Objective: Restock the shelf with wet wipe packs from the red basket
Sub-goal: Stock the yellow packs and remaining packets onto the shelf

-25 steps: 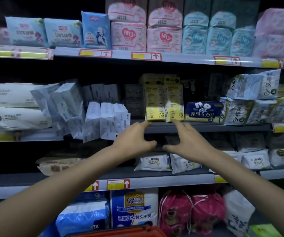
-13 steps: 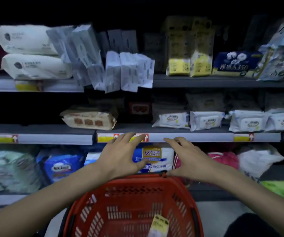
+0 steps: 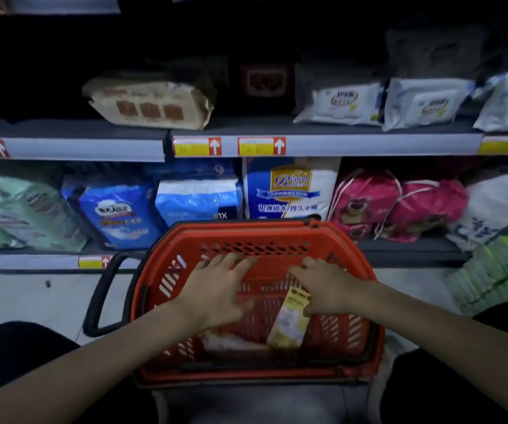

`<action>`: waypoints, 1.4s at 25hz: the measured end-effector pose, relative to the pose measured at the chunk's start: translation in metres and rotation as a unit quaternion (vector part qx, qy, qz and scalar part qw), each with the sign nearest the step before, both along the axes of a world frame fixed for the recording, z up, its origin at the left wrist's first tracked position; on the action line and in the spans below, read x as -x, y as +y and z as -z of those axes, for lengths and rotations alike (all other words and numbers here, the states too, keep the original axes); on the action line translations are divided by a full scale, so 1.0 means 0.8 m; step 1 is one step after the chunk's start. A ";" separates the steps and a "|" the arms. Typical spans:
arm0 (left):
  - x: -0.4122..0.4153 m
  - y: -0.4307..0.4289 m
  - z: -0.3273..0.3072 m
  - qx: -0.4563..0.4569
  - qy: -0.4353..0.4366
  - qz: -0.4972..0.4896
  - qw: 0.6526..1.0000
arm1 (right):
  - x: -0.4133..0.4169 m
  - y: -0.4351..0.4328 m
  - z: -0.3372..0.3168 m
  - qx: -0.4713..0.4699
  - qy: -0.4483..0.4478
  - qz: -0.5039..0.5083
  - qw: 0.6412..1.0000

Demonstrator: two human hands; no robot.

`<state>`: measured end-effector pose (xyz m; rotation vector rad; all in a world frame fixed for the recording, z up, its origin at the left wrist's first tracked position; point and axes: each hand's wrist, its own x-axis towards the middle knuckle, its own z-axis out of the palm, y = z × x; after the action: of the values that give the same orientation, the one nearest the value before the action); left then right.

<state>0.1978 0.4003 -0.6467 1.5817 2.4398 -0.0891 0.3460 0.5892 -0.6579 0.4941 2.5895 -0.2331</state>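
Observation:
The red basket (image 3: 255, 237) stands on the floor in front of me, below the shelves. Inside it a yellow wet wipe pack (image 3: 289, 319) stands on end, and another pale pack (image 3: 234, 341) lies flat on the bottom. My left hand (image 3: 216, 289) hovers inside the basket with fingers spread, holding nothing. My right hand (image 3: 323, 289) is also spread, its thumb side touching the top of the yellow pack without a clear grip. White wet wipe packs (image 3: 344, 102) lie on the shelf (image 3: 369, 143) above.
A brown wipe pack (image 3: 152, 102) lies on the same shelf at the left. Blue and white diaper packs (image 3: 197, 197) and pink bags (image 3: 396, 203) fill the lower shelf. The basket's black handle (image 3: 100, 295) sticks out left. Green packs (image 3: 503, 267) sit at the right.
My view has dropped from the upper shelves to the basket. Both hands have come down from the shelf edge into the basket, the right one reaching the yellow pack.

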 end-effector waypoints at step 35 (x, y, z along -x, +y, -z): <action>0.060 0.027 0.302 0.281 -0.155 0.096 0.942 | 0.086 -0.071 0.276 0.240 -0.141 0.013 0.960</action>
<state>0.1501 0.4222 -0.8884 1.4269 1.7973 -0.4844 0.2773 0.5328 -0.8789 0.3502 2.1486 -0.7217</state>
